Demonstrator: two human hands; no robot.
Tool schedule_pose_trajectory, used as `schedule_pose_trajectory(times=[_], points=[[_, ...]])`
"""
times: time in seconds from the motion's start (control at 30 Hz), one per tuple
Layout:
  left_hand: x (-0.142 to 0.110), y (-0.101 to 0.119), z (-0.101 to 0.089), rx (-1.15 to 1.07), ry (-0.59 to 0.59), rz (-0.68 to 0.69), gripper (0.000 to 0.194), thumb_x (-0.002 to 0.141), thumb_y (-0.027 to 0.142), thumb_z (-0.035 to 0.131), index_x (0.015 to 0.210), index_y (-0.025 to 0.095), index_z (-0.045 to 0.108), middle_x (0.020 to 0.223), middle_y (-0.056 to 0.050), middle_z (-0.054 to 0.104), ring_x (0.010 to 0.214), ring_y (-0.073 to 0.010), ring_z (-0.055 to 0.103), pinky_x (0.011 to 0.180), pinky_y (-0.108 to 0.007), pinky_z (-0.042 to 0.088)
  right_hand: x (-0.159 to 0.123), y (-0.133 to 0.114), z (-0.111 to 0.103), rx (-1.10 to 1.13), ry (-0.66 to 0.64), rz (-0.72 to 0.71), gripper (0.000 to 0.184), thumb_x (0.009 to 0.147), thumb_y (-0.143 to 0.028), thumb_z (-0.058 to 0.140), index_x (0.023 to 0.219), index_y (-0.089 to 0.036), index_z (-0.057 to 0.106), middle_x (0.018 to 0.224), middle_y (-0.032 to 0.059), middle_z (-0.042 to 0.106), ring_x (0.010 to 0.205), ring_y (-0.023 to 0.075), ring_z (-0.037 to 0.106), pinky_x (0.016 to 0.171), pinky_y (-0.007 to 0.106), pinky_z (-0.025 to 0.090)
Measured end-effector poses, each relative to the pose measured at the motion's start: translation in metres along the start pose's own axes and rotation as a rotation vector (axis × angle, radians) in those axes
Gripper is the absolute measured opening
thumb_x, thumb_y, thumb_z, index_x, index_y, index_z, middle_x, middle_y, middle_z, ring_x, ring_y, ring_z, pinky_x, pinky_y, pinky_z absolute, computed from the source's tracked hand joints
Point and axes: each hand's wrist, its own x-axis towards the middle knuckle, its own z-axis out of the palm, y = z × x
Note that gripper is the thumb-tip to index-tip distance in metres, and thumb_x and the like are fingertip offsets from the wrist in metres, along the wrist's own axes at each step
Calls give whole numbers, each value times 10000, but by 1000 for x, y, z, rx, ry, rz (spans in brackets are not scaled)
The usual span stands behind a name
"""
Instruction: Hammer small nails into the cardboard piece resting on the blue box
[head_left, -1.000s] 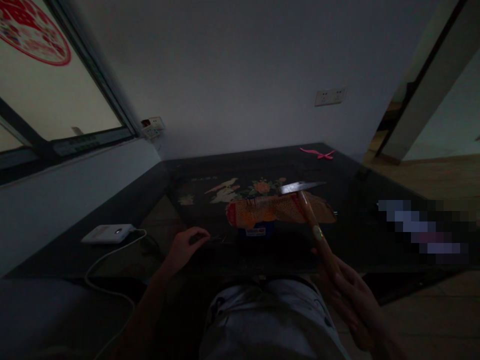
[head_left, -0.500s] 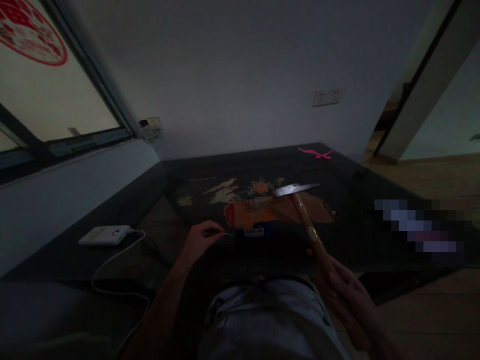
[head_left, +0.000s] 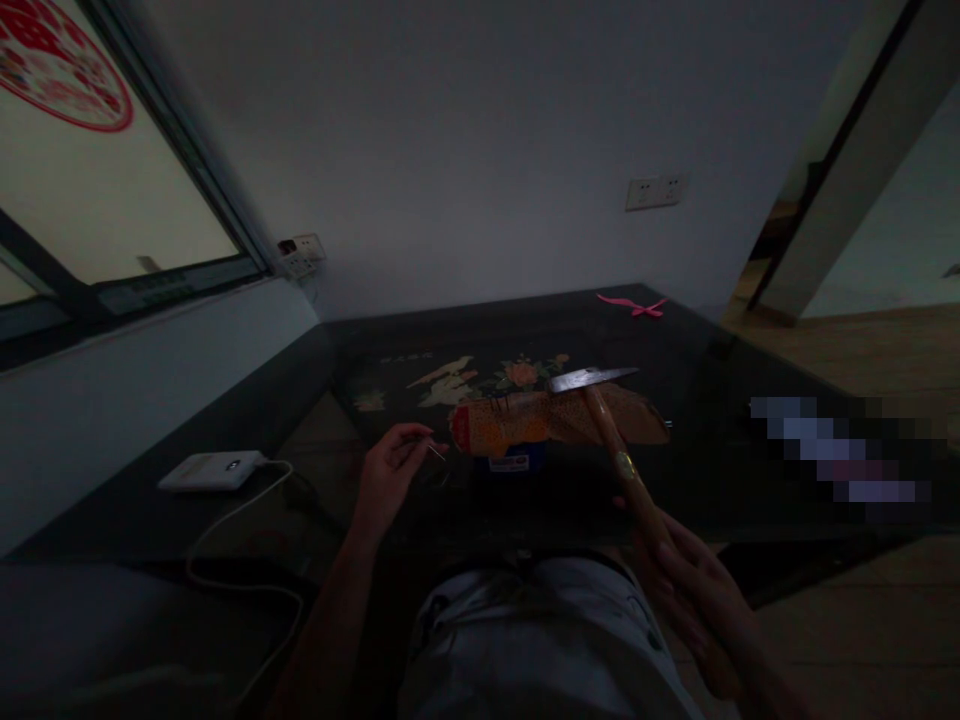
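My left hand (head_left: 386,480) is closed in a pinch on a thin nail (head_left: 436,453), just left of a log-like piece of wood (head_left: 525,420). That piece is spotted orange-brown with a red left end, and it lies across a small blue box (head_left: 514,460). Several thin dark nails (head_left: 498,404) stick up near its left part. Wrapped around the wooden handle of a hammer (head_left: 628,475) is my right hand (head_left: 697,580). The hammer's metal head is over the right half of the wood; whether they touch, I cannot tell.
The dark table (head_left: 315,440) has printed birds and flowers on top. A white power bank (head_left: 210,471) with a cable lies at the left. A pink ribbon-like thing (head_left: 634,306) is at the back right, a blurred-out object (head_left: 832,450) at the right edge. The wall stands behind.
My left hand has drawn slightly up and left, and the nail in its fingertips now points down to the right. The hammer and the wood are nearly unmoved.
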Motion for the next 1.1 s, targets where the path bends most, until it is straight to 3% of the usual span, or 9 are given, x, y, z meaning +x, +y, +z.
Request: schedule_pose_trajectory(times=[0.13, 0.27, 0.4, 0.5, 0.73, 0.93, 1.1], points=[[13, 25, 11, -15, 88, 138, 288, 798, 355, 596, 1018, 170, 574, 881, -42, 671, 730, -160, 686, 702, -277, 559, 0, 0, 3, 43, -36, -3, 402, 738, -408, 715, 1108, -268, 644, 516, -73, 498, 235, -10, 340, 246, 86, 266], [40, 45, 42, -98, 87, 250, 330, 748, 300, 659, 1042, 158, 610, 910, -57, 689, 723, -145, 679, 715, -266, 559, 3, 0, 6, 40, -38, -1, 388, 768, -388, 692, 1130, -262, 631, 519, -71, 501, 237, -17, 341, 255, 77, 266], [70, 47, 78, -213, 26, 282, 231, 715, 267, 695, 909, 148, 657, 830, -56, 701, 758, -163, 682, 746, -287, 559, 8, 2, 6, 26, -81, -35, 425, 756, -414, 695, 1144, -256, 621, 511, -75, 490, 232, -11, 336, 245, 84, 260], [83, 38, 95, -227, -41, 295, 179, 713, 239, 695, 863, 148, 658, 829, -56, 698, 767, -157, 678, 751, -284, 553, 10, 3, 5, 7, -84, -36, 439, 762, -422, 685, 1160, -256, 608, 509, -79, 483, 220, -7, 331, 235, 89, 252], [82, 25, 100, -131, -115, 336, 118, 729, 221, 678, 819, 151, 646, 813, -42, 688, 721, -137, 667, 699, -255, 548, 6, 1, 7, 8, -61, -17, 453, 770, -411, 683, 1184, -253, 592, 522, -78, 484, 237, -16, 326, 250, 84, 252], [81, 23, 100, -47, -180, 354, 95, 732, 179, 668, 820, 161, 637, 796, -30, 684, 736, -132, 659, 710, -251, 540, 5, -2, 8, 35, -114, -15, 403, 775, -402, 679, 1152, -274, 612, 530, -76, 497, 234, -14, 338, 245, 83, 273], [79, 21, 99, -6, -177, 333, 93, 730, 173, 667, 815, 159, 631, 805, -30, 673, 743, -133, 652, 704, -251, 534, 5, -3, 9, 16, -62, -16, 414, 775, -389, 683, 1158, -250, 611, 526, -78, 482, 245, -20, 320, 259, 81, 250]])
